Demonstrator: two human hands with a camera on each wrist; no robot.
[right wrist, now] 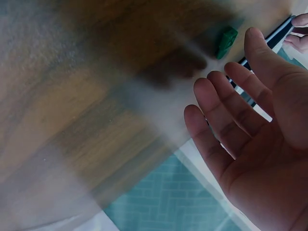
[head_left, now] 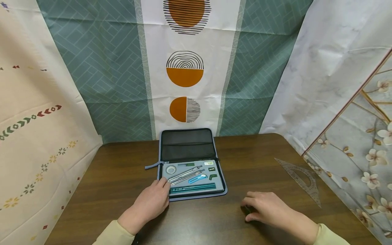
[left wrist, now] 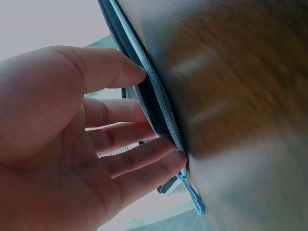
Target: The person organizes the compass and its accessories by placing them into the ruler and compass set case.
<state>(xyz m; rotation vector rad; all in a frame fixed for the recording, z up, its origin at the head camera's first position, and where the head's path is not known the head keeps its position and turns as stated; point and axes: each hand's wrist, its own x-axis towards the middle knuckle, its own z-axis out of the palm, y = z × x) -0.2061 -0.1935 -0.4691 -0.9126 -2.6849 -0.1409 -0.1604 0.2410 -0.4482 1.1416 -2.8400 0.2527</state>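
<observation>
An open zip case (head_left: 196, 197) lies on the table, its tray (head_left: 183, 168) holding metal compasses (head_left: 185, 174), a blue cutter (head_left: 197, 178), dark green pencils (head_left: 193, 188) and a white disc (head_left: 170, 169). My left hand (head_left: 154, 199) rests on the case's near left edge. In the left wrist view, the thumb and fingertips (left wrist: 178, 159) touch the zip rim (left wrist: 161, 91). Over the table to the right of the case, my right hand (head_left: 269, 207) has its fingers loosely bent and apart. Close to its thumb in the right wrist view stands a small green block (right wrist: 226, 42), which the hand does not grip.
A clear triangular ruler (head_left: 301, 180) with a curved cutout lies near the table's right edge. Patterned cloths (head_left: 116, 68) hang behind the table and along both sides. The case's dark lid (head_left: 188, 144) leans back toward the rear cloth, and a strap (head_left: 153, 165) sticks out left.
</observation>
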